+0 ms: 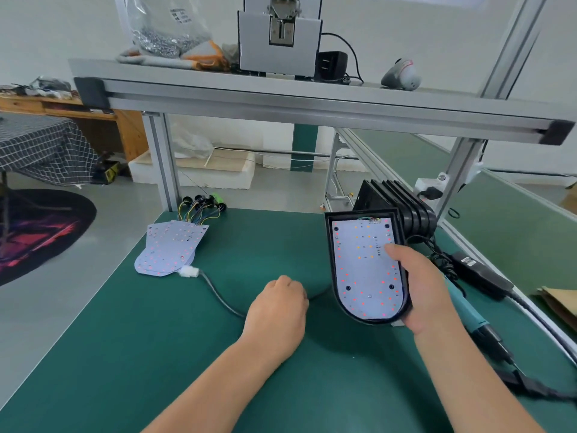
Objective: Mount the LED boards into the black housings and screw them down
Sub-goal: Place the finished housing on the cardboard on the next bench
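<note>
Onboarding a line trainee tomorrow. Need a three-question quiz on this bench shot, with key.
1. True or false: the right hand grips a black plastic round-ended housing with a white LED board seated in it.
2. Where does the stack of loose white LED boards lie? A) on the aluminium top shelf B) on the green bench mat, far left C) inside the spare housings
3. Name the teal-handled tool lying beside the right hand.
Key: 1 true; 2 B; 3 electric screwdriver.
</note>
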Demonstrator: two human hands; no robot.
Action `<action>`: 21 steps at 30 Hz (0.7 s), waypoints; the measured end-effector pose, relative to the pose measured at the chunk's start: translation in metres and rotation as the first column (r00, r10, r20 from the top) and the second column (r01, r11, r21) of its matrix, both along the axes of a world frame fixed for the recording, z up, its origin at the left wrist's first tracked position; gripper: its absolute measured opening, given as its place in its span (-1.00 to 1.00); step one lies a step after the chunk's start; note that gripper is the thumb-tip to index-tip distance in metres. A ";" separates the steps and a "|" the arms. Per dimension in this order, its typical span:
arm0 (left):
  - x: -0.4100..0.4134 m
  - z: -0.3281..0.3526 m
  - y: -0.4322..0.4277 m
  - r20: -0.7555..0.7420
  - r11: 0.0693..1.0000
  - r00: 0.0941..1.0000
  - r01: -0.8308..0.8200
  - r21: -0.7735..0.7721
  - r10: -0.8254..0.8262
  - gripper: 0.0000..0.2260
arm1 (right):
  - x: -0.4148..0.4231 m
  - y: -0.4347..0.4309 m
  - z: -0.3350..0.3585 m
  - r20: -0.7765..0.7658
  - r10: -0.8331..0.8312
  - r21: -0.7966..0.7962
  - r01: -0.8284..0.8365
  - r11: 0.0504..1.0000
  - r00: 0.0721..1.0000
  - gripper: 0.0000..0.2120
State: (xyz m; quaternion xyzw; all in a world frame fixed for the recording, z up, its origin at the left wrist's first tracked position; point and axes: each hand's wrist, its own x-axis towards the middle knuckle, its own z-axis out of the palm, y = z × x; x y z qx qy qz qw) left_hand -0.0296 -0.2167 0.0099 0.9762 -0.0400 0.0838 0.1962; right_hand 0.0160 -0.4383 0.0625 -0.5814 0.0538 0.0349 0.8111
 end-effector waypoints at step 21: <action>-0.004 0.009 0.002 -0.009 0.243 0.998 0.007 -0.970 -0.067 -0.71 | -0.008 0.018 -0.015 -0.154 0.348 -0.225 -0.376 0.899 0.925 -0.72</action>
